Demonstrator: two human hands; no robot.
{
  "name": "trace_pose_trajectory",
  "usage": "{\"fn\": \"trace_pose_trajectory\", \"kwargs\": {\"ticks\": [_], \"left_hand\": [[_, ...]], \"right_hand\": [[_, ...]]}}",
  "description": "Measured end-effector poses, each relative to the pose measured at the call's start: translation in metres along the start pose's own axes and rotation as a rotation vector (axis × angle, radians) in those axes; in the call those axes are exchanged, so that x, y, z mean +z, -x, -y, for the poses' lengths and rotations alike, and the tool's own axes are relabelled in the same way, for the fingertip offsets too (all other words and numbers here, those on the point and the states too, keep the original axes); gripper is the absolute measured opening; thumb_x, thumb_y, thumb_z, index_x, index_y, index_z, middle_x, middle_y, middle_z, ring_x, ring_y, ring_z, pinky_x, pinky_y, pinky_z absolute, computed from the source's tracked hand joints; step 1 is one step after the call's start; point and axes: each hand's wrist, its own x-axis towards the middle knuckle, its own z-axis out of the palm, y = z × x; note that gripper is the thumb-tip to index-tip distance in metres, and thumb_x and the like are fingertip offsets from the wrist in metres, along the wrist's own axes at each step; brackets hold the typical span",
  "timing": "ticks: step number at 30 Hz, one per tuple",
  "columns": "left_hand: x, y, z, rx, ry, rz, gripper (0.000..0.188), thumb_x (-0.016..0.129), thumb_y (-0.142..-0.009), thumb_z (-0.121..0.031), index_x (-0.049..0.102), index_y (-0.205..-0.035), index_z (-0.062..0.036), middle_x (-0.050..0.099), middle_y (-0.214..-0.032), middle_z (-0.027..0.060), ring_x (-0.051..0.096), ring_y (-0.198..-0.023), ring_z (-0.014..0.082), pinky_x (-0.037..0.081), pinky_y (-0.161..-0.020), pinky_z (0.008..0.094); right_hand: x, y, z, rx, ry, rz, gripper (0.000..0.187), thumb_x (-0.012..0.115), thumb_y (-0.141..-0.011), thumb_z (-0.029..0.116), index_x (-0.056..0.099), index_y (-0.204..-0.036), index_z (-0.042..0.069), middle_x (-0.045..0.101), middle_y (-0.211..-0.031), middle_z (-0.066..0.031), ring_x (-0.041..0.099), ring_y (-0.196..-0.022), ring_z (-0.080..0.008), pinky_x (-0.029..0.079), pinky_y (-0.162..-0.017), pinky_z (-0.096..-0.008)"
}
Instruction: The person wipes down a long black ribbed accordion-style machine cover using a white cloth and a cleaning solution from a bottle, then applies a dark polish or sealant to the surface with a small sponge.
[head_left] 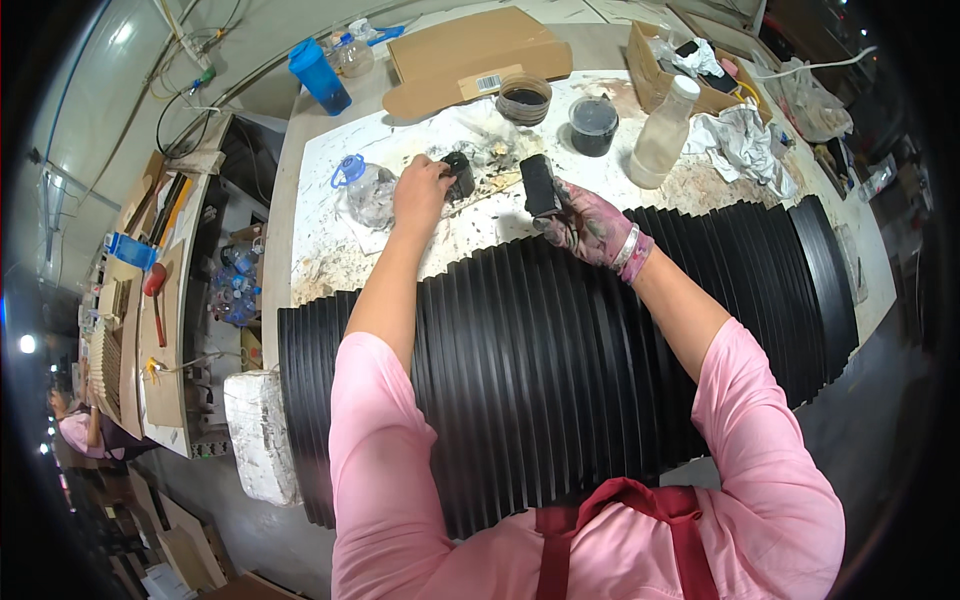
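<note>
My bare left hand (422, 192) reaches over the stained white table, its fingers closed against the side of a small dark jar (461, 177). My right hand (592, 228), in a thin glove smeared pink and dark, is closed round the lower end of a black block-shaped pad (538, 184), held up above the table. Whether the pad has a handle is hidden by the fingers. Below both hands lies a wide row of long black ribbed strips (540, 370), packed side by side between the table and my body. Left of the jar stands a clear plastic jug (368, 195) with a blue handle.
Beyond my hands stand a brown-rimmed tub of dark liquid (524, 100), a lidded dark tub (594, 126) and a cloudy bottle (663, 135). Crumpled white paper (740, 150), an open carton (650, 70), a flat cardboard box (480, 50) and a blue cup (320, 78) edge the table.
</note>
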Motion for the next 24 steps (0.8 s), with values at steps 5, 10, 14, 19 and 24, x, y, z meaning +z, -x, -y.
{"fn": "trace_pose_trajectory", "kwargs": {"ticks": [5,10,14,19,24], "left_hand": [[-0.002,-0.004,0.010,0.069,-0.017,-0.011,0.014,0.068,-0.084,-0.019,0.075,-0.086,-0.0067,0.062,-0.091,0.0124,0.063,-0.088,0.0319,0.051,-0.075,0.0427],[-0.015,-0.015,0.009,-0.023,-0.010,-0.084,0.016,0.065,-0.087,-0.020,0.074,-0.089,-0.0070,0.066,-0.090,0.0127,0.064,-0.084,0.0338,0.051,-0.076,0.0434],[-0.020,-0.031,0.007,-0.372,0.245,-0.096,0.017,0.068,-0.084,-0.023,0.072,-0.092,-0.0074,0.071,-0.089,0.0122,0.067,-0.085,0.0301,0.052,-0.075,0.0409],[-0.023,-0.028,0.024,-0.484,0.362,-0.188,0.021,0.069,-0.083,-0.026,0.071,-0.091,-0.0063,0.072,-0.084,0.0106,0.068,-0.081,0.0284,0.051,-0.075,0.0380],[-0.022,-0.034,0.025,-0.520,0.506,-0.276,0.022,0.068,-0.084,-0.025,0.069,-0.088,-0.0034,0.072,-0.081,0.0110,0.068,-0.077,0.0264,0.051,-0.074,0.0371]], "right_hand": [[0.012,-0.018,-0.002,-0.034,0.189,-0.133,0.030,0.052,-0.102,0.021,0.053,-0.128,0.005,0.066,-0.102,-0.0059,0.065,-0.084,-0.0146,0.057,-0.068,-0.0271],[0.017,-0.051,0.015,-0.030,0.719,-0.197,0.049,0.067,-0.094,0.028,0.051,-0.132,0.001,0.067,-0.102,-0.0054,0.066,-0.085,-0.0145,0.057,-0.082,-0.0308],[0.015,-0.089,0.029,-0.372,1.279,-0.345,0.046,0.072,-0.087,0.032,0.062,-0.121,0.002,0.070,-0.109,-0.0170,0.066,-0.100,-0.0268,0.049,-0.092,-0.0355],[0.061,-0.108,0.023,-0.389,1.902,-0.430,0.040,0.066,-0.086,0.043,0.067,-0.114,0.014,0.070,-0.108,-0.0119,0.064,-0.106,-0.0313,0.042,-0.096,-0.0456],[0.069,-0.124,0.016,-0.416,1.963,-0.443,0.036,0.065,-0.086,0.042,0.067,-0.109,0.015,0.069,-0.100,-0.0098,0.060,-0.111,-0.0289,0.031,-0.101,-0.0534]]}}
